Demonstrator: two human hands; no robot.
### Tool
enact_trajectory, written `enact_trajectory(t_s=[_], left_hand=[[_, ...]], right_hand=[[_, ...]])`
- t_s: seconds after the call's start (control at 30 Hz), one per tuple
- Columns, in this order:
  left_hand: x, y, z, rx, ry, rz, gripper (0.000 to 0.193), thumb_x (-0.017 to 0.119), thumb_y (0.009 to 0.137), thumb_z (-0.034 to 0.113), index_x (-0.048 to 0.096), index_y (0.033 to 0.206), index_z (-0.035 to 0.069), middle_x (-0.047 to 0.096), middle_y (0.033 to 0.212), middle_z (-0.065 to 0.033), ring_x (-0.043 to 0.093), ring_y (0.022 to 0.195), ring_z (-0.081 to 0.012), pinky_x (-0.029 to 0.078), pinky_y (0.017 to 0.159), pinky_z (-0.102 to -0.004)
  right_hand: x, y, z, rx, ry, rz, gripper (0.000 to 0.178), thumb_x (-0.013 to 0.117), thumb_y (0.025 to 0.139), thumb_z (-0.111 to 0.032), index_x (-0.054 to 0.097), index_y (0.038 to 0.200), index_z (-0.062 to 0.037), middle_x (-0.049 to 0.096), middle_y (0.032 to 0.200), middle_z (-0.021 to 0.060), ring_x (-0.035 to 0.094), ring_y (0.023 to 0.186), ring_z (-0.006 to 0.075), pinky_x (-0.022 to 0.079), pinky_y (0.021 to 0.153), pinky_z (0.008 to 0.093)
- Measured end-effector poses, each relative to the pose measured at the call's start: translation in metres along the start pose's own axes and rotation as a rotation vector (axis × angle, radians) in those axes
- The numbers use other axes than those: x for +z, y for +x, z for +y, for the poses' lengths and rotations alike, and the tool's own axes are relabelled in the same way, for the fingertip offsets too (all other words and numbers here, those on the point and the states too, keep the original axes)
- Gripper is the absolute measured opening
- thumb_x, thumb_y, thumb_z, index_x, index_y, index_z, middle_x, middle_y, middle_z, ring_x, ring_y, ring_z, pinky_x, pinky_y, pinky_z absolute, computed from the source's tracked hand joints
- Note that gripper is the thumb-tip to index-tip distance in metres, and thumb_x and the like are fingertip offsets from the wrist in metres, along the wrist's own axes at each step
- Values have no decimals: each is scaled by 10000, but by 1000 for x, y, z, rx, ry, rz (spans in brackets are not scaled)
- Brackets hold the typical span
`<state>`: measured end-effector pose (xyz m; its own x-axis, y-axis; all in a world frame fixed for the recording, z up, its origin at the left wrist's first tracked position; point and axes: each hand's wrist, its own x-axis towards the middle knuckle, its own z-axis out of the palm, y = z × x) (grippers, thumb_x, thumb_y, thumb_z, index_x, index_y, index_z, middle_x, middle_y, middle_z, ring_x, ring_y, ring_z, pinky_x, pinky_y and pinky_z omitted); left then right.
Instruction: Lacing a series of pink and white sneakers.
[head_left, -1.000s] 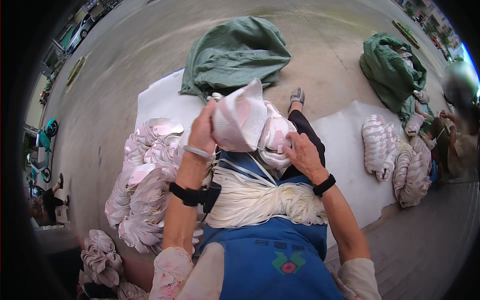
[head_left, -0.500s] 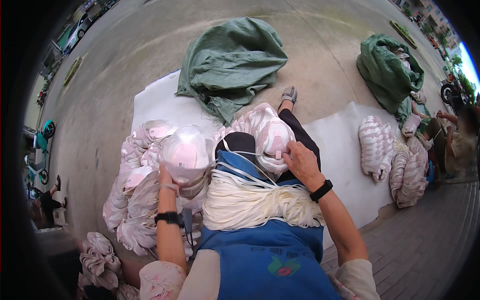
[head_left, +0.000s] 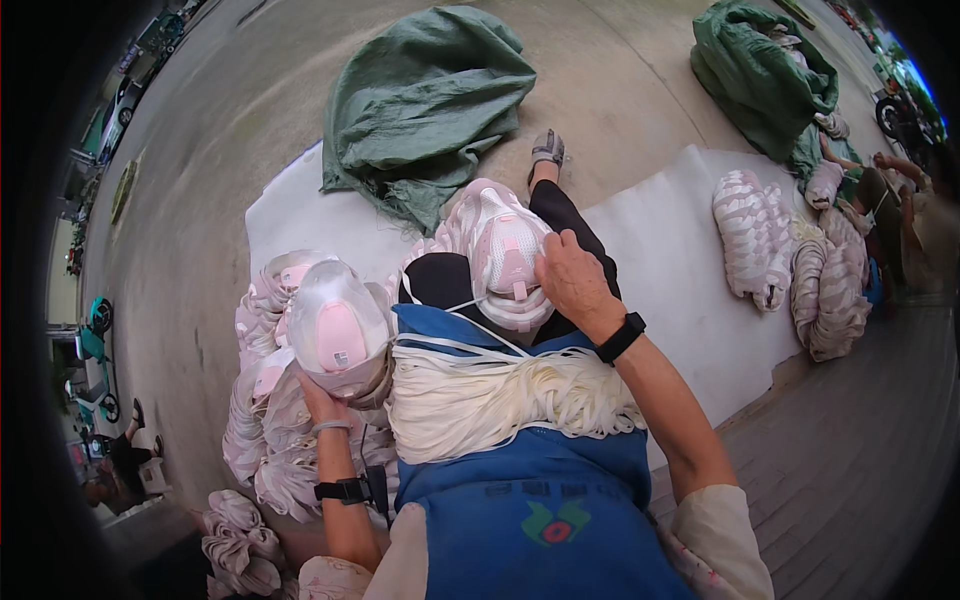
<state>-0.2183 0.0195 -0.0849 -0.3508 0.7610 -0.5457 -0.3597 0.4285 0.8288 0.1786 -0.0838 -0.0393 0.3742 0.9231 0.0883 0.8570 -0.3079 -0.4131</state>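
Observation:
Two stacks of nested pink-and-white shoe uppers lie by my lap. My left hand (head_left: 322, 402) is closed around the near edge of the left shoe upper (head_left: 342, 338), which shows a pink patch with a small label. Its fingertips are partly hidden beneath. On my thighs, the other stack ends in a mesh shoe upper (head_left: 508, 256) with a pink tab. My right hand (head_left: 578, 282) grips this upper's right edge, fingers bent. A thick bundle of cream flat laces (head_left: 505, 400) lies across my blue apron (head_left: 520, 510); one lace runs up to the right stack.
More upper stacks (head_left: 262, 430) are piled at my left on white sheeting (head_left: 650, 260). A green woven sack (head_left: 425, 110) lies ahead. Another green sack (head_left: 755, 85) and bundled uppers (head_left: 755, 240) are at the right, beside a seated person (head_left: 915, 220).
The view has shifted, moving the scene left and up. My left hand has brought its shoe upper nearer to me and turned the pink patch more into view. My right hand stays at the mesh upper.

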Motion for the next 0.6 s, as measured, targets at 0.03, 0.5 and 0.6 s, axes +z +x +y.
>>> enact_trajectory(t_s=[0.03, 0.5, 0.6], left_hand=[[-16, 16, 0, 6, 5, 10, 533, 397, 982, 485, 538, 1203, 20, 618, 1030, -128, 617, 986, -292, 511, 869, -444], [190, -120, -19, 1422, 1292, -726, 152, 578, 912, 203, 621, 935, 59, 632, 764, -128, 577, 739, -311, 436, 685, -422], [198, -131, -37, 1472, 1527, -781, 191, 576, 906, 244, 580, 916, 53, 628, 750, -146, 578, 739, -330, 433, 674, -431]], right_hand=[[2, 0, -4, -35, -24, -9, 218, 595, 861, -166, 524, 945, 22, 538, 915, 169, 666, 729, 326, 563, 626, 376], [10, -20, -4, -92, -30, 20, 158, 555, 824, -23, 472, 949, 28, 542, 905, 193, 670, 702, 329, 564, 606, 375], [12, -28, -5, -18, 48, -33, 157, 531, 859, -48, 468, 982, 29, 542, 907, 210, 649, 733, 363, 559, 648, 410]])
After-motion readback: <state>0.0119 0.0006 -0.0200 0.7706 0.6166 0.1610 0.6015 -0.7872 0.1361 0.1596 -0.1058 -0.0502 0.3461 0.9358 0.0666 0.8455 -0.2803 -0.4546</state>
